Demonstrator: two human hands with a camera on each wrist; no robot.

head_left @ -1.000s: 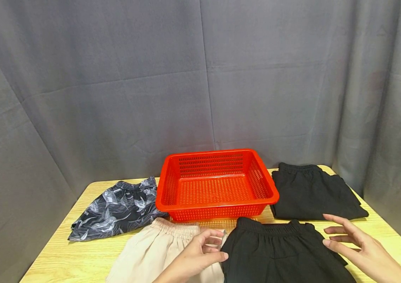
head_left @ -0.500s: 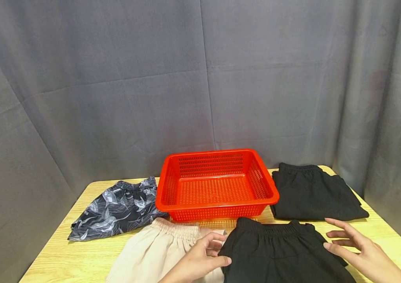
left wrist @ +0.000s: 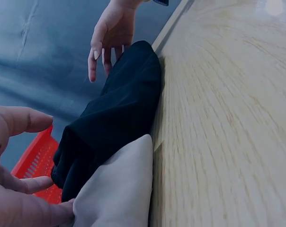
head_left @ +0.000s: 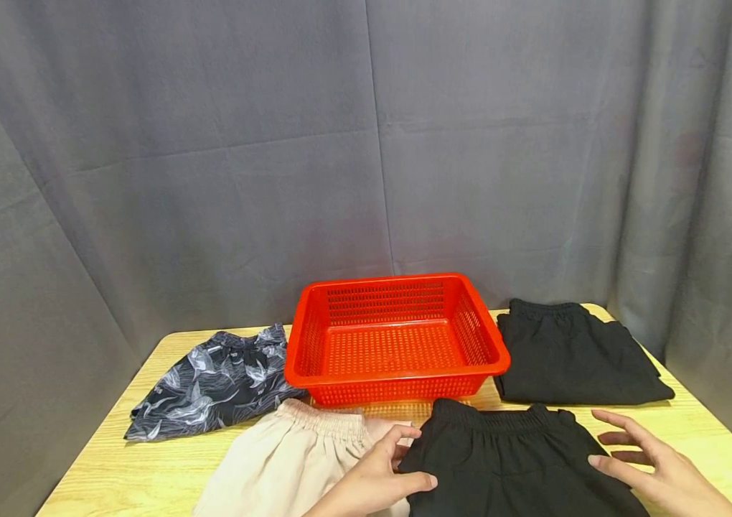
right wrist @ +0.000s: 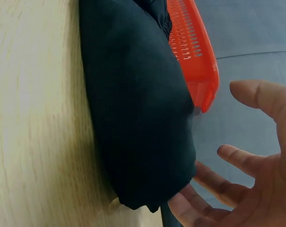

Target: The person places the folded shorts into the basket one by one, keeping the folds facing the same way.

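Head view, lower frame: left hand (head_left: 375, 481) and right hand (head_left: 653, 470), fingers apart, flank the black shorts (head_left: 508, 463). Right wrist view alone shows the fingertips (right wrist: 190, 210) at the hem.

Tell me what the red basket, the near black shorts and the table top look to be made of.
Red basket: glossy moulded plastic, judging by its perforated walls and smooth, shiny rim.
Near black shorts: soft matte woven cloth, probably cotton or a blend, with a gathered elastic waistband.
Table top: light wood or wood-look laminate; grain lines and a slight sheen show.
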